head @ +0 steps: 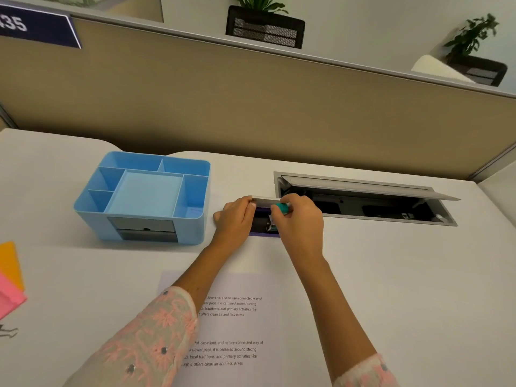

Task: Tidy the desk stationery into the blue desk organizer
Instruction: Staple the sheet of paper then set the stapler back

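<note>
Blue desk organizer [145,196]: stands on the white worktop [391,275], left of centre, upright; several open compartments on top, two grey drawers in its near face. Nothing shows inside the compartments.

Small purple box [264,222]: lies on the worktop just right of the organizer and apart from it, between the two hands; lid raised, dark contents inside, too small to tell what they are.

Left hand [236,219]: rests against the left side of the purple box, fingers curled over its edge, gripping it.

Right hand [300,222]: over the right side of the box, fingers pinching a small teal object [282,208] just above the opening; what the object is cannot be told.

Printed sheet [237,331]: white paper with lines of text, flat on the worktop at the near edge, partly under the forearms.

Sleeves [145,344]: pink and pale patterned fabric on both arms.

Cable hatch [363,202]: recessed in the worktop beyond the right hand, grey flap raised.

Coloured paper [11,280]: orange and pink sheets at the far left edge.

Partition [251,107]: beige panel behind the worktop, potted plants [262,20] beyond it.
</note>
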`<state>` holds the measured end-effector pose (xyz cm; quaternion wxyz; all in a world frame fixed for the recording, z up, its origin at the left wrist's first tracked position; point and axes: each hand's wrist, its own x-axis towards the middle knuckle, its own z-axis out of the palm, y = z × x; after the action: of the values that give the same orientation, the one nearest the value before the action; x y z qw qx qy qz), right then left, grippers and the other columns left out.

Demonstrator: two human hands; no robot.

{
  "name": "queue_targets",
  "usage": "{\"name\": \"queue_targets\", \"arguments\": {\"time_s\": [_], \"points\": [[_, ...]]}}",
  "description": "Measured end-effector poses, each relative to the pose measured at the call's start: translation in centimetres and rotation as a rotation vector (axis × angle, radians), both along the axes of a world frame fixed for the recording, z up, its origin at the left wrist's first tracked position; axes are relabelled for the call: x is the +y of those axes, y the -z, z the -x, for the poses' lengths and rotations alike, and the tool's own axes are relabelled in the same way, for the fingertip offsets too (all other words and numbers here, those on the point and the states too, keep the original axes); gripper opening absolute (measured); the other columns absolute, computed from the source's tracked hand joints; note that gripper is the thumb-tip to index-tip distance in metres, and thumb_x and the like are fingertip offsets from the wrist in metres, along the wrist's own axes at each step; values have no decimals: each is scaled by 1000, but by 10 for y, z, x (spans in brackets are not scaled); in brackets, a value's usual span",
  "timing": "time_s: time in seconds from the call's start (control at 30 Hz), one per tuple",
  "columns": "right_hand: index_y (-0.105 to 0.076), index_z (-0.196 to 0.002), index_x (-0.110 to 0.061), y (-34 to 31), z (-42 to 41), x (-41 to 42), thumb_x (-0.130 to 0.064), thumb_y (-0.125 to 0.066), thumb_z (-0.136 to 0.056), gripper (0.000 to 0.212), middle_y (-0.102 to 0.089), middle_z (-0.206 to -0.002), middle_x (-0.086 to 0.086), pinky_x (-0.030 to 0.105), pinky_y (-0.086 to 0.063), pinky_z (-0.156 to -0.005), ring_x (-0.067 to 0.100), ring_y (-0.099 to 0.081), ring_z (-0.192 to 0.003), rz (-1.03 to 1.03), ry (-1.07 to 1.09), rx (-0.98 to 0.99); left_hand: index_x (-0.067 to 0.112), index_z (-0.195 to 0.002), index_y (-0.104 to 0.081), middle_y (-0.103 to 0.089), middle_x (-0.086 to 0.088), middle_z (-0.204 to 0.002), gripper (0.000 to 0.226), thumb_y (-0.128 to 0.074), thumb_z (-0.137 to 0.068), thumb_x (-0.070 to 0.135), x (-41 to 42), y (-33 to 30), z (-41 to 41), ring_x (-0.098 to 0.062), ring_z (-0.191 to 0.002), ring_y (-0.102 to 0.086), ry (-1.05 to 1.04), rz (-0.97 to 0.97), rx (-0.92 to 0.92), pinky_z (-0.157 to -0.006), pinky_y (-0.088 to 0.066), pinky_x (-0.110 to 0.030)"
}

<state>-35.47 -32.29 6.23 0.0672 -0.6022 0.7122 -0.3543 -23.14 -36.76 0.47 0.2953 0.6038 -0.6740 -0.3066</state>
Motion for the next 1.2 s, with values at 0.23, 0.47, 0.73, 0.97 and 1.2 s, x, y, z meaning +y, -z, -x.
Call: {"name": "queue_targets", "arguments": {"time_s": [0.23, 0.47, 0.73, 0.97, 1.2], "points": [[-58, -100, -10, 17, -5, 5, -22, -67, -85, 21, -62, -97, 8, 16, -39, -65, 9, -47, -77, -3, 45, 34, 16, -124, -49, -60, -9, -119, 35, -30, -100, 32, 2, 0, 1, -21, -109, -53, -15, 5, 3, -101, -32, -38], [-58, -100, -8, 24, -9, 4, -18, -66, -86, 19, -65, -98, 9, 20, -46, -68, 15, -57, -80, 23, 26, 17, 15, -125, -48, -60, -9, -121, 35, -31, -100, 33, 2, -1, 1, -21, -109, -54, -10, -13, -6, -101, -31, -36], [-60, -102, -7, 30, -7, 4, -14, -68, -84, 21, -67, -95, 10, 24, -51, -69, 20, -62, -82, 97, 8, -23, 16, -126, -48, -59, -8, -123, 36, -30, -100, 33, 0, 0, 1, -21, -111, -52, -10, -35, -25, -102, -30, -36], [-61, -105, -4, 37, -15, 9, -10, -68, -84, 23, -66, -93, 11, 32, -56, -69, 21, -61, -80, 155, 34, -48, 16, -126, -47, -57, -8, -124, 37, -29, -100, 35, -1, -1, 0, -22, -112, -51, 0, -60, -32, -102, -31, -35], [-64, -104, -1, 40, -18, 14, -10, -70, -82, 24, -67, -91, 11, 29, -56, -72, 20, -63, -81, 206, 46, -98, 18, -126, -46, -56, -8, -124, 37, -28, -100, 36, -2, 0, 0, -22, -112, -51, 1, -74, -16, -103, -31, -36]]}}
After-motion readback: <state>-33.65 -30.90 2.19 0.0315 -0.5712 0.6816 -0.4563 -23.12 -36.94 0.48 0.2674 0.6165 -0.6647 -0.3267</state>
